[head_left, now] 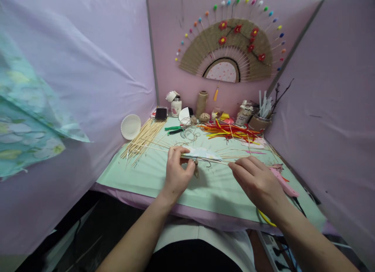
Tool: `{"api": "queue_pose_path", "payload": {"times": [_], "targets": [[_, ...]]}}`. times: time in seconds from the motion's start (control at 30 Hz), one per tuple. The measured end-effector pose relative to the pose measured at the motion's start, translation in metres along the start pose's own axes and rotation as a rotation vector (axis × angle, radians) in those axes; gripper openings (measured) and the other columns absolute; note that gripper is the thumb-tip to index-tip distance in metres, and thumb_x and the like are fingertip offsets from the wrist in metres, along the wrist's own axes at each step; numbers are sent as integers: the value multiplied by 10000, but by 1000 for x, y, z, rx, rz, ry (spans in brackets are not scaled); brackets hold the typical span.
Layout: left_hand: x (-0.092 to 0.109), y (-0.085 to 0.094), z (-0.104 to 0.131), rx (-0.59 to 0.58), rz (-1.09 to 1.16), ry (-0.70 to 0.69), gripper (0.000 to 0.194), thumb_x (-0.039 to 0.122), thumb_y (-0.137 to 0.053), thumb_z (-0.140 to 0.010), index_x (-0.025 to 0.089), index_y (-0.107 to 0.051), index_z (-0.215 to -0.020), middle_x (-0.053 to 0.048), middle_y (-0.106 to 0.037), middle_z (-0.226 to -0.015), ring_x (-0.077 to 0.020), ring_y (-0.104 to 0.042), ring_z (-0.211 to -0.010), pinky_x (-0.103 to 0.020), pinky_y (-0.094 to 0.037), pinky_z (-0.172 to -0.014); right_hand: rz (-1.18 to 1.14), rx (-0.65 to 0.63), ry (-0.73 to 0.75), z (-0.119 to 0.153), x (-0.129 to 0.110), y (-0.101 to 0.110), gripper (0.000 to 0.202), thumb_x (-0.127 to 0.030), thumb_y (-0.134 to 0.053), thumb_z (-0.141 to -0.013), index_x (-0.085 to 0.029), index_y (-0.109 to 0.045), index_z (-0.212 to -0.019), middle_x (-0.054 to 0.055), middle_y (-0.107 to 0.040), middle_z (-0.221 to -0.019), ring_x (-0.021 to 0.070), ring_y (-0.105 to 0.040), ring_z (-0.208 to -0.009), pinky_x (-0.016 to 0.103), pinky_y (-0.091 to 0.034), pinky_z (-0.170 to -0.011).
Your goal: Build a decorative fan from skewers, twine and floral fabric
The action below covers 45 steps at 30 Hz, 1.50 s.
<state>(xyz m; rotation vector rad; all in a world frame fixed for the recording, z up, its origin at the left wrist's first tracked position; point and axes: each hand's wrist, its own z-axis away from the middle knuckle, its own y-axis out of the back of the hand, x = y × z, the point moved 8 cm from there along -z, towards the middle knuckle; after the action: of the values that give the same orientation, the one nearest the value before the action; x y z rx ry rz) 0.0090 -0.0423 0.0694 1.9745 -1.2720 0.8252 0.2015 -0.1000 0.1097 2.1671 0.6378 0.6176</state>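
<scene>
Booth walls: purple cloth point(96, 68) at the sides; a decorated burlap fan point(199, 49) hangs at the back.
Worktop: pale green tablecloth point(131, 182), seen in my head view, the only feed I have.
Workpiece: pale floral fabric piece point(205, 153), over the middle of the table, several thin sticks spreading from it.
Left hand point(179, 172): thumb and fingers closed in a pinch at the fabric's left end.
Right hand point(256, 178): fingers curled, fingertips closed on the end of a thin stick point(221, 161) running along the fabric's near edge.
Stock, left: loose bamboo skewers point(143, 141), beside a white dish point(130, 126).
Stock, back: red and yellow pipe cleaners point(231, 131), twine ball point(204, 117).
Tool, right: pink glue gun point(284, 182), lying near the right forearm, unheld.
Step in hand: I judge it to be lining up the stick against the fabric.
Next move: calls, I reckon, for a steady left pinch and small right-fingertip adjustments; any glue is too small to tell.
</scene>
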Motion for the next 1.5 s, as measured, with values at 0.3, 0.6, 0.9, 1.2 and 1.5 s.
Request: {"api": "queue_pose_path", "payload": {"times": [0.3, 0.6, 0.9, 1.2, 1.5], "targets": [[1, 0, -3, -1, 18, -5, 223, 66, -599, -747, 185, -589, -935, -50, -503, -1009, -141, -581, -904, -235, -592, -700, -42, 5, -29, -4, 8, 2, 151, -105, -501, -939, -119, -650, -963, 85, -609, -817, 200, -499, -767, 330, -420, -683], [7, 6, 1, 53, 75, -119, 233, 153, -681, -768, 200, -587, -977, -67, -491, -1053, -175, -552, -1013, -238, -591, -699, -66, 111, -44, -3, 7, 11, 182, -100, -505, -926, -158, -665, -990, 88, -644, -846, 203, -525, -782, 333, -452, -685], [8, 10, 6, 111, 43, -263, 258, 171, -696, -762, 207, -576, -988, -80, -503, -1080, -191, -550, -1022, -247, -548, -681, -78, 130, -42, -1, 2, 13, 176, -81, -526, -908, -174, -653, -988, 76, -648, -837, 194, -526, -764, 326, -453, -670], [7, 10, 7, 131, 102, -353, 284, 187, -704, -766, 211, -560, -1010, -75, -481, -1095, -186, -538, -1037, -295, -547, -786, -110, 169, -57, 0, 1, 17, 150, -88, -554, -901, -172, -649, -981, 80, -641, -838, 194, -519, -762, 326, -449, -665], [-1, 6, 7, 137, 100, -268, 195, 236, -661, -827, 206, -553, -987, -84, -483, -1092, -180, -544, -1020, -254, -541, -712, -146, 181, -99, 2, 6, 14, 174, -101, -553, -900, -187, -677, -986, 75, -660, -839, 199, -551, -764, 342, -464, -676]]}}
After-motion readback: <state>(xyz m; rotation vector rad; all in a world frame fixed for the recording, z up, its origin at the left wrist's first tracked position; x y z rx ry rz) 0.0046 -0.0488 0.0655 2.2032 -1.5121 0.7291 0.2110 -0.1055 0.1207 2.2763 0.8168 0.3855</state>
